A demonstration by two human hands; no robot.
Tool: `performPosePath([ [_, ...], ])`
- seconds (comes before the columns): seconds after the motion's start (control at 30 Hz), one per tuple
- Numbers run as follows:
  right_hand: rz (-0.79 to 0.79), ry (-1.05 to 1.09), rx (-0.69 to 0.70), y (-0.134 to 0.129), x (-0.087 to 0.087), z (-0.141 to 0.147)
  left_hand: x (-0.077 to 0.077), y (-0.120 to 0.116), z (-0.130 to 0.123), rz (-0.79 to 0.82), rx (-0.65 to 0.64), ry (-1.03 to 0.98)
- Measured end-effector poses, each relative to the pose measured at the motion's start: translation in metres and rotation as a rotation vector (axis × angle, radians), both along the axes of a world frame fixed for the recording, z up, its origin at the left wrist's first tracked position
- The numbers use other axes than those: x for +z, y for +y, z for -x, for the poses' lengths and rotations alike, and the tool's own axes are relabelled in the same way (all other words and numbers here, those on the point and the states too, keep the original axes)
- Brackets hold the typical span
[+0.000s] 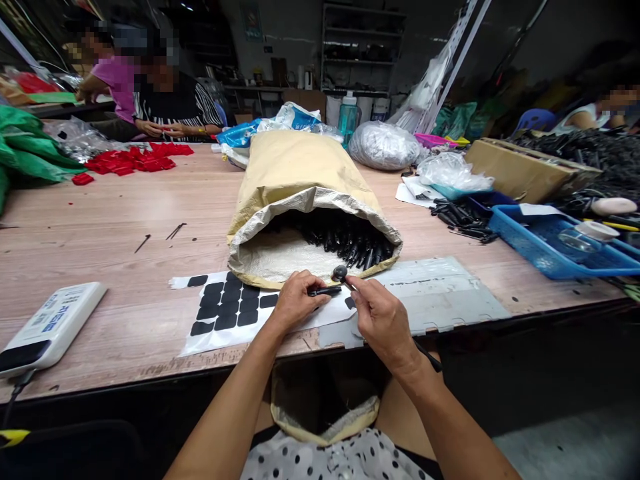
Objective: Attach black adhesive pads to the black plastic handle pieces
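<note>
My left hand is closed around a slim black stick-like piece, just in front of the sack's mouth. In my right hand, thumb and fingers pinch a small dark piece with a round head; its exact kind I cannot make out. The tan sack lies on its side, its mouth facing me, with many slim black pieces inside. Below my hands is a white sheet with black rounded-square stickers, partly covered by my left hand. A grey board lies to the right.
At the left stands a white power bank with a cable. Blue basket and loose black pieces sit at the right. Red pieces lie before co-workers at the back left. A second open sack is between my legs.
</note>
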State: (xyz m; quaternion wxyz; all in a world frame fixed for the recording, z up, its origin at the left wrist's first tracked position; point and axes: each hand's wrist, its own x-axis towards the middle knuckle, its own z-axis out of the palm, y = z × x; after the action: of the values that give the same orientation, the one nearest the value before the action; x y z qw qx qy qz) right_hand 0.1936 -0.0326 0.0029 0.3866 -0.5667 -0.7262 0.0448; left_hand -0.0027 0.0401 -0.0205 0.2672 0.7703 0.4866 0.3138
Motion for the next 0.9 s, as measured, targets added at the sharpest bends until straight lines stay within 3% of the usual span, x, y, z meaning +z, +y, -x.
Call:
performPosePath([
  [0.1,0.062,-0.042,-0.003,-0.001,-0.001,-0.001,0.000,0.000,0.000,0.002,0.001,0.004],
  [0.3,0.025,-0.055,-0.124,0.018,-0.002,-0.020,0.003,-0.001,0.000,0.029,0.007,0.008],
  [0.5,0.041,-0.213,-0.199,0.035,-0.021,-0.039,0.004,0.001,0.000,0.043,0.003,0.003],
  [0.63,0.007,-0.276,-0.235,0.033,-0.031,-0.038,0.004,0.000,0.001,0.056,0.000,0.002],
  [0.9,-0.001,-0.329,-0.249,0.032,-0.029,-0.035,0.001,0.002,0.001,0.060,-0.021,-0.016],
])
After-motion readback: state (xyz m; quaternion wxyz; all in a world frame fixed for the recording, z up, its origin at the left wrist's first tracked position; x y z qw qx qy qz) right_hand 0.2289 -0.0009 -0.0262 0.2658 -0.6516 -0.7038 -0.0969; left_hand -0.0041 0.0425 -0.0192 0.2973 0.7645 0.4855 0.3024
